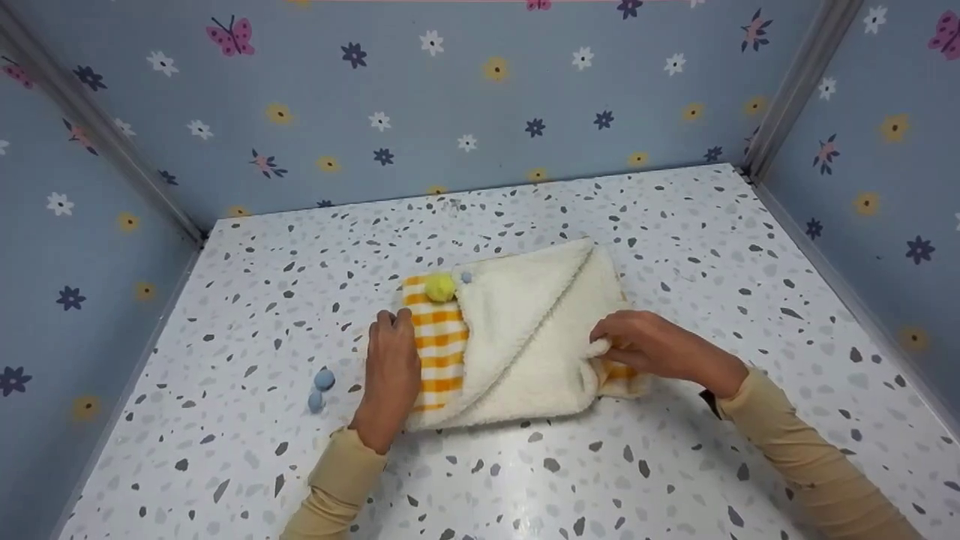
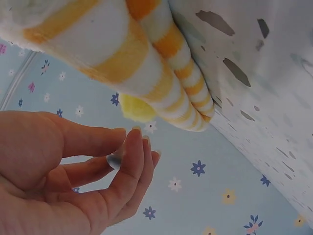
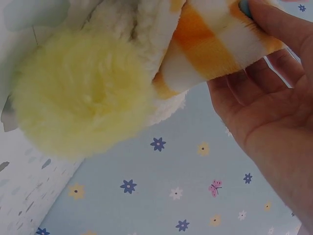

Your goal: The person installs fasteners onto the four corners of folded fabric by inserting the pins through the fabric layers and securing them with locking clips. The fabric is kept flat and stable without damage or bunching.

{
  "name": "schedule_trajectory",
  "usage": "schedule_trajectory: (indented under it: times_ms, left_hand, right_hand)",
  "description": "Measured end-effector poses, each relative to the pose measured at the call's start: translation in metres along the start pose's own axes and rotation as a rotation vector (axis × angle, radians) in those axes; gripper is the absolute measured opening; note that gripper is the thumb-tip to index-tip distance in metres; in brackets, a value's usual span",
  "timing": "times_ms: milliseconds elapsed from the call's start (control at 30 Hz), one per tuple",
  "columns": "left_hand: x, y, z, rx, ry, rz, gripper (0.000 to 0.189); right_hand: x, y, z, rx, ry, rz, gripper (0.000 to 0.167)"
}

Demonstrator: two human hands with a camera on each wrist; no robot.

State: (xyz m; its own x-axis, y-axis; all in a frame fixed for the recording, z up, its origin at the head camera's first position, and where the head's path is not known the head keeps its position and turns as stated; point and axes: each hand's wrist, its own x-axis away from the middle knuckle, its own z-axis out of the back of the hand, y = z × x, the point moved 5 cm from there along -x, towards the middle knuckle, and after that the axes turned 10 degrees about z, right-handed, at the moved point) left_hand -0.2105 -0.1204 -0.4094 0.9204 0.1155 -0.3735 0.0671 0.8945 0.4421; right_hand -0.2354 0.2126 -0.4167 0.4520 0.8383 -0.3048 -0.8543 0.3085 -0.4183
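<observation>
A folded blanket lies on the table, white fleece on one face and yellow-and-white check on the other. My right hand pinches its right part, thumb above and fingers beneath the checked cloth in the right wrist view; a bit of blue shows by the thumb. Beside the blanket's left edge is my left hand. Its curled fingers hold a small blue-grey round thing, mostly hidden. A yellow pompom and a small blue ball sit at the blanket's far edge.
Two small blue balls lie together on the speckled table, left of my left hand. Flowered blue panels wall the table at the back and both sides. A fluffy yellow pompom looms large in the right wrist view.
</observation>
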Motion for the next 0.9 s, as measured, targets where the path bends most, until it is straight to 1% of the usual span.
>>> schedule_trajectory:
  times_ms: [133, 233, 367, 467, 700, 800, 900]
  left_hand:
    - [0.000, 0.010, -0.003, -0.008, 0.017, -0.030, 0.032]
    - [0.000, 0.018, -0.006, -0.024, 0.020, -0.038, 0.035]
    - [0.000, 0.030, -0.010, -0.007, 0.032, -0.061, 0.032]
    - [-0.001, 0.038, -0.013, 0.025, 0.044, -0.092, 0.029]
    - [0.000, 0.055, -0.018, 0.101, 0.020, -0.128, 0.019]
    - [0.001, 0.061, -0.021, 0.124, 0.009, -0.154, 0.020]
    - [0.002, 0.066, -0.025, 0.126, -0.013, -0.172, 0.023]
  right_hand:
    - [0.001, 0.000, -0.001, -0.007, 0.005, 0.005, 0.022]
    - [0.001, 0.000, -0.002, -0.005, 0.012, 0.016, 0.021]
    - [0.001, 0.000, -0.002, 0.003, 0.022, 0.027, 0.022]
    - [0.000, -0.001, -0.001, 0.010, 0.024, 0.032, 0.022]
    - [-0.001, -0.001, -0.001, -0.005, -0.002, 0.004, 0.020]
    - [-0.001, -0.002, -0.001, -0.003, -0.003, 0.004, 0.019]
    - [-0.001, -0.002, -0.001, -0.005, 0.002, 0.009, 0.019]
